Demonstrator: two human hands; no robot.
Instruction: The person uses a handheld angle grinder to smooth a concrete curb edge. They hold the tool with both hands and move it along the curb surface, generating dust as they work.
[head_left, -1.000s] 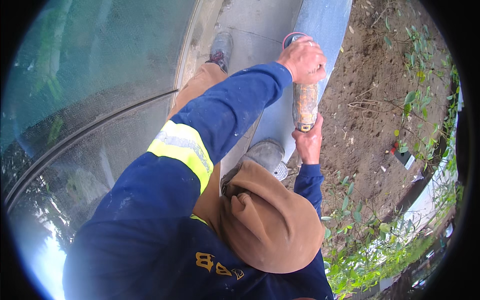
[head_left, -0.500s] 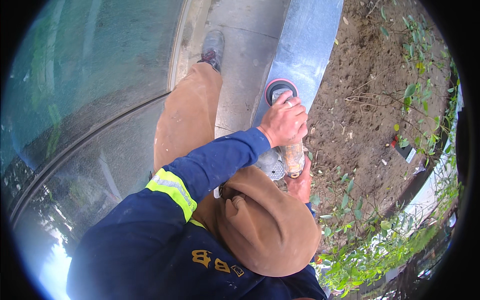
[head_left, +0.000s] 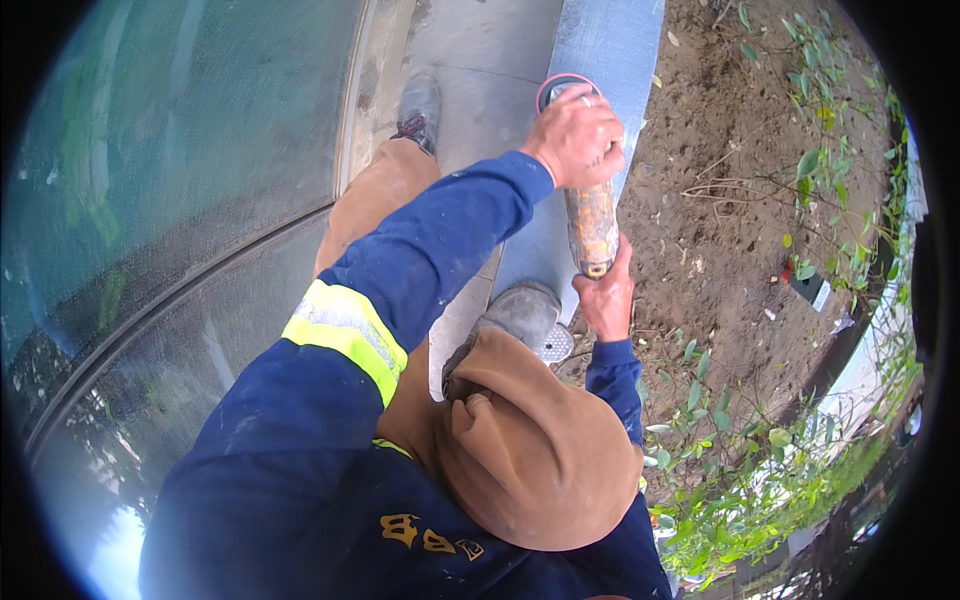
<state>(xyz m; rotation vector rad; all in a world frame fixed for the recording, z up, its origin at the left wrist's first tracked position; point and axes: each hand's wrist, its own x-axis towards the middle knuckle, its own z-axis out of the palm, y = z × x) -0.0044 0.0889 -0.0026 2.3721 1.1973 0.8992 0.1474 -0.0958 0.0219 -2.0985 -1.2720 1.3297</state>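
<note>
Kerb (head_left: 610,40), long grey concrete strip, running to 12 o'clock beside bare soil (head_left: 730,180). Grinder (head_left: 590,215), worn yellow body, lying along the kerb, pink-rimmed disc at 12 o'clock. Left hand (head_left: 580,135) clenched over its head; right hand (head_left: 605,295) grasping its tail end.

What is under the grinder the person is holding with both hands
Under the grinder lies a long grey slab, beside bare soil. The left hand covers the grinder's head, so where the disc meets the slab is hidden; the right hand grips its tail.
</note>
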